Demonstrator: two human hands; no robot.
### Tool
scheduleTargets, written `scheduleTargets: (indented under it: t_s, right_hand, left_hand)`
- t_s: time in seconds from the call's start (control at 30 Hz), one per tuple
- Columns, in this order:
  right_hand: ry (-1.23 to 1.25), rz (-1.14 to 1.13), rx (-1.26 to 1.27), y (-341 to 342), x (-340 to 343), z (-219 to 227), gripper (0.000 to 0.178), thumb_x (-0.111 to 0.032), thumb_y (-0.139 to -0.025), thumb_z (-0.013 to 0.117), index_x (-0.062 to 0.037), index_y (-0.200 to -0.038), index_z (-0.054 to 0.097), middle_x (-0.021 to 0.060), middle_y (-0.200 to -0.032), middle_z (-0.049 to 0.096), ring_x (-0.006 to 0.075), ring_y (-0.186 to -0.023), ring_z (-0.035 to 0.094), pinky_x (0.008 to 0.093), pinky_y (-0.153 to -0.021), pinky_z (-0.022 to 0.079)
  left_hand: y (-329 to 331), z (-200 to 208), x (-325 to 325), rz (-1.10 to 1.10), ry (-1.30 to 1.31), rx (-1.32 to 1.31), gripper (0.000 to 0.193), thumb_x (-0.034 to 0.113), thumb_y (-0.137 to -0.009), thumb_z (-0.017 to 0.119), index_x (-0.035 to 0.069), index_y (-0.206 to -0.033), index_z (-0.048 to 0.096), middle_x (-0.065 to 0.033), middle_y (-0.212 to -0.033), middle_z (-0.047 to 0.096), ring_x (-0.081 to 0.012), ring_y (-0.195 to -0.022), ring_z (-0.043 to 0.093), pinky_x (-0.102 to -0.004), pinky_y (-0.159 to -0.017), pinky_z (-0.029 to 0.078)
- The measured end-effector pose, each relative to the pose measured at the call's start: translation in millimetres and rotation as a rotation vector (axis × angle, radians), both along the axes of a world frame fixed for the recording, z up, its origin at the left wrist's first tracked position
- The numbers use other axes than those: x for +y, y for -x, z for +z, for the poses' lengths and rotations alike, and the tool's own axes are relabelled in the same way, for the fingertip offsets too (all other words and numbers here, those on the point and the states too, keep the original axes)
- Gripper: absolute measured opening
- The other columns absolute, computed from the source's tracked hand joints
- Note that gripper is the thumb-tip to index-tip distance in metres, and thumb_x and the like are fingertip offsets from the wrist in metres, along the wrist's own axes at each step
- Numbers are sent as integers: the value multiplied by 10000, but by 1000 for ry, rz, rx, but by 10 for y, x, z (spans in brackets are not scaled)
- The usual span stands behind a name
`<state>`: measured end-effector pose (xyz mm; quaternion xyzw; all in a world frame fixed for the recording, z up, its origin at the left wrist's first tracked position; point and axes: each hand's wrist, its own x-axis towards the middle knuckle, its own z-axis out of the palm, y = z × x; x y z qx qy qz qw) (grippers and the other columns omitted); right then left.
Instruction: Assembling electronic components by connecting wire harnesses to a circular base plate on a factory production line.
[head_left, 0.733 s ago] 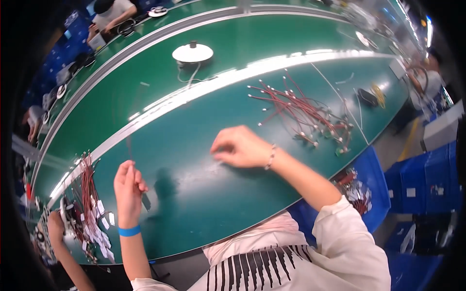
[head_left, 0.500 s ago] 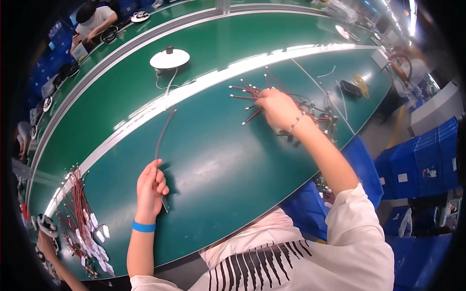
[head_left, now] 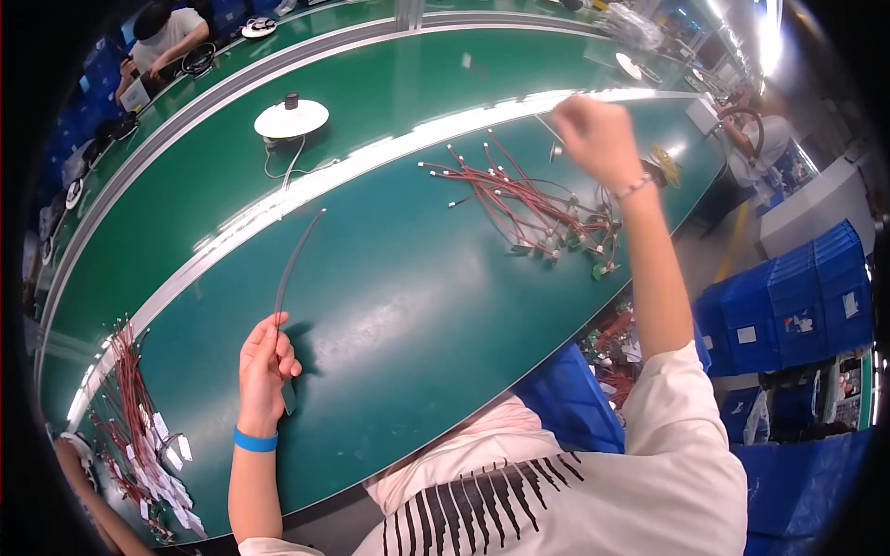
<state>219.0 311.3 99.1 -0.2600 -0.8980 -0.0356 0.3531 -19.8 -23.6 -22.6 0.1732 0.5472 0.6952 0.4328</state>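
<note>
Smooth, glossy green table. Blue plastic bin at near edge. Right: tangled pile of thin red-brown cables; left: white-labelled cable bundle. White disc fixture beyond. Hands well apart: right hand raised, blurred, grip cannot be told; left hand pinches one curved cable above table.

Worktable: cable bundle at left end, cable pile farther right. Left hand between, nearer bundle; right hand beyond pile. Disc fixture behind, past edge strip. Bin beside near right edge, stacked bins farther right.
</note>
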Motion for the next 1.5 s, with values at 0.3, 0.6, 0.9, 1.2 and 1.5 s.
scheduleTargets:
  t_s: [0.3, 0.6, 0.9, 1.2, 1.5]
  right_hand:
    - [1011, 588, -46, 907, -1333, -355, 121, -92, -703, 594, 11, -763, 578, 70, -610, 583, 99, -521, 560, 230, -485, 460]
    - [566, 407, -65, 1441, -1524, -1275, 306, -288, -708, 575, -31, -541, 584, 137, -595, 562, 282, -538, 557, 359, -533, 457]
    - [484, 462, -56, 1185, -1417, -1132, 397, -348, -769, 518, -20, -551, 562, 149, -601, 525, 299, -558, 538, 380, -492, 433]
    - [439, 493, -67, 1133, -1459, -1259, 331, -310, -747, 560, -42, -553, 540, 102, -574, 478, 275, -473, 510, 368, -424, 412]
    - [560, 515, 104, 1179, -1274, -1210, 570, -202, -656, 666, -43, -1148, 427, 97, -806, 513, 200, -477, 495, 290, -473, 433]
  left_hand:
    - [-79, -71, -51, 34, -63, -26, 248, 138, -848, 458, 4, -1056, 477, 0, -680, 485, -86, -598, 508, -201, -534, 454]
    - [155, 28, -191, -79, 199, 505, 237, 128, -837, 480, -7, -1023, 538, -88, -929, 569, -135, -805, 561, -212, -665, 467]
    - [1433, 566, 1208, 234, 364, 2009, 383, -32, -627, 556, 54, -1000, 536, -120, -1090, 479, -294, -1024, 439, -344, -766, 435]
    - [1839, 172, 1814, 331, 675, 1995, 119, 71, -679, 558, 57, -796, 540, -106, -958, 545, -274, -941, 496, -362, -691, 439]
    - [1202, 765, 1052, 563, 185, 1055, 227, 202, -798, 548, -20, -822, 582, -35, -660, 583, -85, -573, 528, -225, -503, 411]
